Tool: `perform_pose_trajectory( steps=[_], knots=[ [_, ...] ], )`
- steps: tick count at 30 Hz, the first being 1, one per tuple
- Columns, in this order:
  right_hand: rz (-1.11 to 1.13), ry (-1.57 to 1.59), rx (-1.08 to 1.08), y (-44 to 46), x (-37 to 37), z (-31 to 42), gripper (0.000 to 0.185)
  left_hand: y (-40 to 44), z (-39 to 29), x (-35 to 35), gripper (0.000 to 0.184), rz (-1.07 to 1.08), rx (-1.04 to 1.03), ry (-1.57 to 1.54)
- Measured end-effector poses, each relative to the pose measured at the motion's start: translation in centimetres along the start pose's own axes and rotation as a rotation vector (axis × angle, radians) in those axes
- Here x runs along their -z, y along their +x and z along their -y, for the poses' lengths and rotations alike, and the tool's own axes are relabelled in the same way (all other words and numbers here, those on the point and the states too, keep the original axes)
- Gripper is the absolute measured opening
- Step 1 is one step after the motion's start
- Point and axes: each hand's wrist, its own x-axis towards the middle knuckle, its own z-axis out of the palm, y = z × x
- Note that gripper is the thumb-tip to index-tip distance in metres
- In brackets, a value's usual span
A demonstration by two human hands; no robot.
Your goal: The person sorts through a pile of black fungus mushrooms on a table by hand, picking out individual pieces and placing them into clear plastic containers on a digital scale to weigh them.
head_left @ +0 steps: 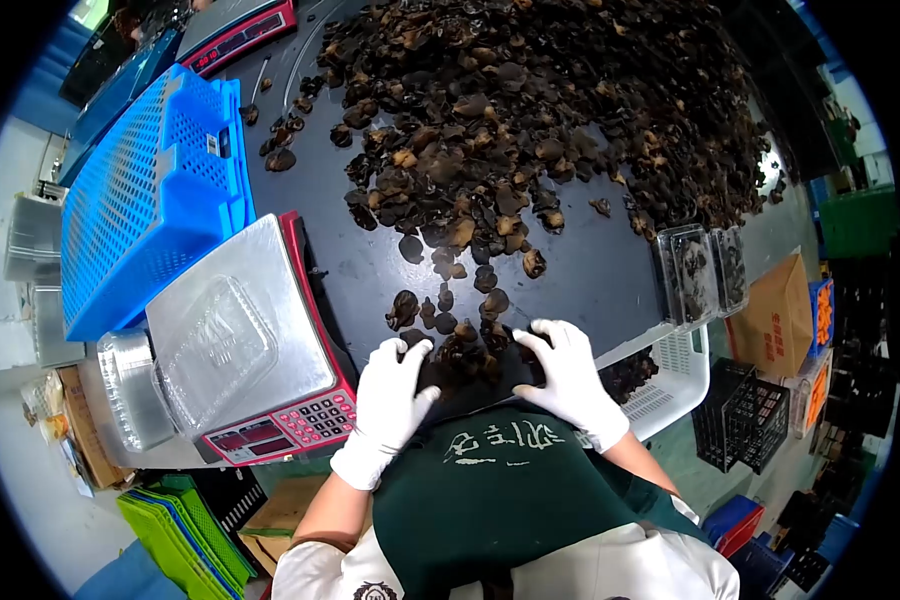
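Both hands wear white gloves at the near edge of the dark table. My left hand (393, 392) has its fingers apart and curved, beside a small heap of dark wood ear mushrooms (467, 357). On the heap's right side is my right hand (562, 375), thumb and fingers spread, holding nothing visible. The heap lies between the two hands, close to the green apron (510, 490). Farther back, a large pile of the same mushrooms (530, 110) covers much of the table, with loose pieces scattered in front of it.
A red-edged scale (315, 300) carries a clear plastic tray (220, 345). Behind it leans a blue basket (120, 210). Filled clear boxes (688, 275) stand at the right edge, above a white basket (685, 375). A second scale (240, 40) is at the back left.
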Motion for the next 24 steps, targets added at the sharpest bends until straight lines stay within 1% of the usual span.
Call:
perform_pose_trajectory(
  steps=[2,3,4,6,7,8,10,11,15,17,18,19,20,22,23,24],
  knots=[
    [-0.048,0.049,0.007,0.1,-1.9,-0.1,0.092,-0.3,-0.7,-0.5,0.089,-0.039,-0.067,0.101],
    [-0.046,0.053,0.018,-0.1,-3.1,-0.7,0.098,-0.5,-0.6,-1.3,0.107,-0.023,-0.063,0.162],
    [-0.034,0.052,0.024,-0.3,-3.8,-1.1,0.098,-0.5,-0.6,-1.7,0.107,-0.024,-0.068,0.163],
    [-0.027,0.035,0.006,-0.6,-5.1,-1.6,0.1,-0.5,-0.5,-2.4,0.115,-0.037,0.018,0.188],
    [-0.025,0.034,0.01,-0.3,-5.1,-1.5,0.1,-0.3,-0.3,-2.8,0.124,-0.019,0.053,0.196],
    [-0.026,0.038,0.027,0.1,-5.0,-1.5,0.1,0.0,-0.2,-2.8,0.124,-0.02,0.056,0.195],
    [-0.027,0.041,0.046,1.4,-5.0,-1.3,0.1,1.1,-0.1,-2.5,0.13,-0.016,0.091,0.17],
    [-0.02,0.049,0.103,2.5,-5.0,-1.2,0.1,1.7,0.3,-2.7,0.135,-0.011,0.105,0.2],
    [-0.056,0.08,0.275,6.0,-5.4,-0.1,0.098,4.2,1.2,-2.6,0.136,0.003,0.077,0.217],
    [-0.043,0.054,0.365,7.2,-5.4,0.4,0.095,5.0,1.5,-2.7,0.132,0.006,-0.018,0.218],
    [0.001,0.053,0.398,7.3,-5.4,0.2,0.089,5.2,1.7,-3.0,0.131,0.018,-0.071,0.235],
    [-0.002,0.059,0.422,7.3,-5.4,0.2,0.084,5.3,1.9,-3.2,0.127,0.047,-0.108,0.265],
    [-0.006,0.067,0.445,7.3,-5.3,0.2,0.078,5.0,1.8,-3.1,0.118,0.005,-0.166,0.256],
    [-0.018,0.1,0.487,6.6,-6.1,-0.5,0.063,4.8,2.0,-3.4,0.108,0.004,-0.26,0.17],
    [-0.141,0.105,0.524,6.5,-6.1,-0.5,0.044,4.2,1.6,-3.3,0.098,-0.009,-0.276,0.203],
    [-0.14,0.106,0.523,6.3,-6.5,-0.9,0.044,3.6,1.6,-3.4,0.091,-0.023,-0.278,0.147]
  ],
)
